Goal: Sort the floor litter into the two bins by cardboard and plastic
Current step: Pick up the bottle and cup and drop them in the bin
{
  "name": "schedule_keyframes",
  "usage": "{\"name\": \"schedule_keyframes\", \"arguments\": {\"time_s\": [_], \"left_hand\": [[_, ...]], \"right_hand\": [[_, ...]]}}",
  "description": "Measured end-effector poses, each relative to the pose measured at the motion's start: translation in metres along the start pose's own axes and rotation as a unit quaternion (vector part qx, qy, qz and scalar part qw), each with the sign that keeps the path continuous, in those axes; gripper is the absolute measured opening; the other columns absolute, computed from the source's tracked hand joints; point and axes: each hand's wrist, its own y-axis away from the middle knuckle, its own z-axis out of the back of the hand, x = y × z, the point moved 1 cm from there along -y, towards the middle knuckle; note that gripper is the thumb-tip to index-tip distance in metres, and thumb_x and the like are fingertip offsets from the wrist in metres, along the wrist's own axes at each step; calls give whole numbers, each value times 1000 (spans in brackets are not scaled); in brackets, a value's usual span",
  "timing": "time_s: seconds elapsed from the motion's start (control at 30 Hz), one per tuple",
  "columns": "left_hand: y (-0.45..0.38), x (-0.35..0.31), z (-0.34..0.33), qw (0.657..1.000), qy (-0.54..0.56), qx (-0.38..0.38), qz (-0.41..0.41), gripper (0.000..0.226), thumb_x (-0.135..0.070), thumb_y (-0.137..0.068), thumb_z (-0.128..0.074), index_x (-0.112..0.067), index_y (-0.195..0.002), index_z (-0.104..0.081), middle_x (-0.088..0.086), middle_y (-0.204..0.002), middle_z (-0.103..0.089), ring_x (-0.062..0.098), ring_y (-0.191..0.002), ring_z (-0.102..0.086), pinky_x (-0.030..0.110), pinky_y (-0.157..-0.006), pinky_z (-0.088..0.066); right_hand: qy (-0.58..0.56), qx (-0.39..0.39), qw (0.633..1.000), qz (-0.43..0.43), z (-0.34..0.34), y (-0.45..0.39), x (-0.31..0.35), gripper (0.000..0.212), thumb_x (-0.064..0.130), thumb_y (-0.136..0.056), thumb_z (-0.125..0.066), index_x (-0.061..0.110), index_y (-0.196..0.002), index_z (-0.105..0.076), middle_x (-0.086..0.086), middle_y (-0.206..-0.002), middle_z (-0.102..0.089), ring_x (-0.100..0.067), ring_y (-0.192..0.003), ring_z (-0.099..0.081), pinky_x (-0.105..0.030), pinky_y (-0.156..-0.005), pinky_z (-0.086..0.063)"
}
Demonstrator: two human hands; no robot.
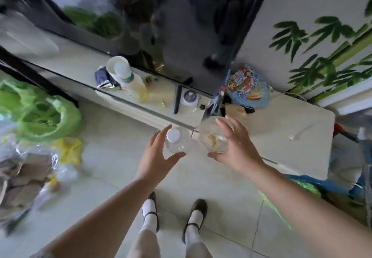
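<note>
Bare floor tiles [112, 157] lie open between the two arms and ahead of the shoes [173, 215]. The low shelf [159, 108] blocks the way forward. A green plastic bag [40, 112] and cardboard scraps [22, 181] crowd the left; blue clutter [342, 189] fills the right.

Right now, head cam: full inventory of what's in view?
Clear bottle: 1, white cap, in left hand.
Clear cup: 1, brownish dregs, in right hand.
Green bag: 1, floor left.
Yellow bag: 1, floor left.
Cardboard pile: brown, under clear film, far left.
Milky bottle: 1, white, on ledge.
Cartoon snack bag: 1, blue, ledge right.
Shoes: 2, dark, white socks.
Left hand: grips bottle.
Right hand: grips cup.
</note>
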Motion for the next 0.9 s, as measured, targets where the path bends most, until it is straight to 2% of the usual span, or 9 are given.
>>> {"name": "schedule_keyframes", "arguments": {"time_s": [0.1, 0.2, 0.27, 0.33, 0.47, 0.53, 0.6, 0.77, 0.9], "left_hand": [[18, 39, 55, 997, 22, -67, 39, 76, -34, -69, -79, -30, -135, -41, -7, -123, -50, 18, -112, -54, 42, -95, -49], [40, 84, 113, 987, 45, -125, 92, 74, -31, -69, -80, -27, -133, -43, -9, -115, -47, 17, -102, -56, 32, -90, -48], [58, 117, 155, 975, 61, -167, 131, 68, -29, -69, -81, -19, -128, -48, -11, -104, -47, 14, -95, -55, 26, -86, -46], [75, 154, 197, 962, 76, -209, 157, 62, -24, -68, -82, -10, -120, -52, -13, -93, -45, 14, -91, -52, 27, -84, -46], [104, 231, 274, 944, 88, -258, 188, 69, -22, -68, -82, -11, -128, -49, -7, -104, -48, 14, -95, -52, 23, -81, -44], [115, 263, 308, 939, 88, -266, 201, 72, -26, -68, -82, -15, -130, -47, -6, -108, -50, 12, -94, -52, 22, -80, -45], [120, 291, 336, 936, 91, -271, 204, 73, -28, -66, -82, -16, -129, -48, -5, -109, -51, 14, -95, -53, 27, -83, -49], [109, 343, 388, 926, 128, -284, 215, 73, -28, -66, -83, -22, -130, -48, -5, -113, -52, 15, -102, -57, 30, -86, -50], [77, 368, 419, 924, 141, -287, 212, 73, -25, -67, -82, -23, -131, -47, -7, -115, -50, 12, -103, -54, 21, -86, -43]], "right_hand": [[13, 39, 997, 67, -27, -22, 71, 98, 39, -63, -83, 19, -144, -32, -11, -152, -23, -30, -141, -22, -40, -111, -29], [30, 68, 989, 125, -62, -39, 146, 98, 39, -62, -83, 18, -143, -34, -11, -151, -26, -29, -140, -24, -33, -111, -26], [41, 90, 983, 157, -91, -47, 198, 96, 38, -62, -83, 16, -143, -35, -11, -150, -27, -29, -139, -25, -32, -112, -24], [46, 111, 975, 188, -121, -54, 252, 97, 40, -63, -82, 18, -144, -33, -9, -151, -25, -28, -141, -23, -34, -114, -22], [54, 161, 960, 222, -181, -68, 354, 98, 43, -67, -79, 26, -146, -24, -2, -154, -15, -19, -143, -14, -25, -113, -17], [67, 174, 953, 240, -206, -75, 399, 98, 44, -68, -78, 26, -147, -23, -3, -154, -15, -20, -143, -15, -25, -113, -17], [71, 179, 949, 249, -227, -85, 436, 98, 44, -68, -78, 27, -147, -22, -4, -155, -13, -22, -142, -17, -28, -113, -19], [75, 189, 946, 253, -265, -116, 498, 101, 45, -67, -78, 28, -148, -19, -4, -156, -11, -23, -143, -18, -33, -115, -21], [82, 190, 948, 242, -288, -151, 527, 102, 44, -67, -78, 29, -148, -17, -3, -156, -10, -23, -143, -15, -31, -115, -18]]}}
